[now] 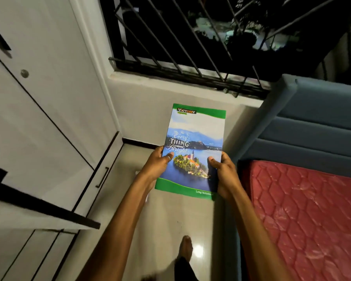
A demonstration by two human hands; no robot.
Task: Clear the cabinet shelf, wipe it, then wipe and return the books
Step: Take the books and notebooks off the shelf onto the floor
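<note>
Head view: notebook (193,151) upright, cover up, long axis pointing away.

I hold a notebook (193,151) over the floor (164,220); cabinet (49,118) to its left; bed (304,209) to its right; window (190,37) behind.

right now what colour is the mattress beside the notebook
Red, with a quilted hexagon pattern; the mattress shows best in the head view.

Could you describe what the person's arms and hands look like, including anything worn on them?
Both forearms are bare, with no sleeves, watch or bracelets in view. The left hand wears a thin silver ring on its thumb. The right hand shows no rings or gloves.
</note>
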